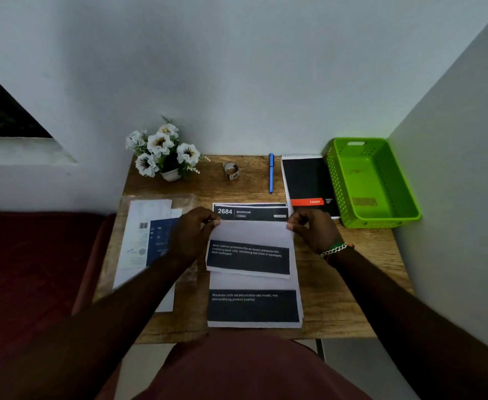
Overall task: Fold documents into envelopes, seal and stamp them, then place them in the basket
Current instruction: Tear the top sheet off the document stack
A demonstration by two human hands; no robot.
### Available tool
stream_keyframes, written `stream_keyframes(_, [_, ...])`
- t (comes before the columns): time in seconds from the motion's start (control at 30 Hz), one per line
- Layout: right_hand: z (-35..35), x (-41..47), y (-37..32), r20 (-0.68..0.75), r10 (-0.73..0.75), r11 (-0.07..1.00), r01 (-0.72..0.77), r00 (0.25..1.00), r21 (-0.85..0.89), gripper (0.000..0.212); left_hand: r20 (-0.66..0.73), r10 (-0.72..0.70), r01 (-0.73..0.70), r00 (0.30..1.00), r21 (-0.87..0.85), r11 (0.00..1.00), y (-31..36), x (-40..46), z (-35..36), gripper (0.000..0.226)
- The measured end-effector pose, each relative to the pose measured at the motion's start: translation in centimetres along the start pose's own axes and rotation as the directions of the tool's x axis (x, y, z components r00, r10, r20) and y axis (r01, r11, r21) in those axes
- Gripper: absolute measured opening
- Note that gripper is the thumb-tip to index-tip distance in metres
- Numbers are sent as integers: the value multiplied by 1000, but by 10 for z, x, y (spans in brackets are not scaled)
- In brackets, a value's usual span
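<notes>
Standing in a white-walled corner, wooden table (352, 284); green basket (381, 215) at right.

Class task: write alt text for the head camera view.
Both hands, left and right, pinch the folded-up edge of a printed document on a wooden table. A green basket stands far right, envelopes left.

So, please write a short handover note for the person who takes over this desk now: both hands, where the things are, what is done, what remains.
Left hand and right hand each pinch the far edge of the white printed document, folding it over the paper stack.
Envelopes in a clear packet lie at the left; the small stamp roll lies at the back.
The green plastic basket at the right holds no envelope.
Done: first fold begun.
Left: finish folding, insert, seal, stamp, place in basket.
</notes>
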State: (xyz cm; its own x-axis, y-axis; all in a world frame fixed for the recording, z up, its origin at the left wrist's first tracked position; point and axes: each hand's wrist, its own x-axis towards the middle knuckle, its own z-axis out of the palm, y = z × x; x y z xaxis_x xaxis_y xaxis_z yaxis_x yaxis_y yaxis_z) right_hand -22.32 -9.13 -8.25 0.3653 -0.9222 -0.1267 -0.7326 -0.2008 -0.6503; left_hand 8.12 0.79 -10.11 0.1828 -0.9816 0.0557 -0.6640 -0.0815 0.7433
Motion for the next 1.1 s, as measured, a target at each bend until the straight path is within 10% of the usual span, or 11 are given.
stream_keyframes(0.27, [13,-35,14,-55,-252,946,234,966,-225,11,129,117,-120,985,13,993,-12,-30,6,11])
stream_keyframes(0.57, [35,-54,28,130,-196,899,231,972,-371,14,304,-19,-83,953,319,944,-6,-34,20,25])
stream_keyframes(0.83, [52,-28,-3,-60,-195,927,164,979,-337,25,369,-42,-89,928,330,940,8,-21,20,60])
stream_keyframes(1.1, [65,-8,-25,98,-24,973,46,995,-224,3,312,24,-103,950,239,966,6,-29,25,56])
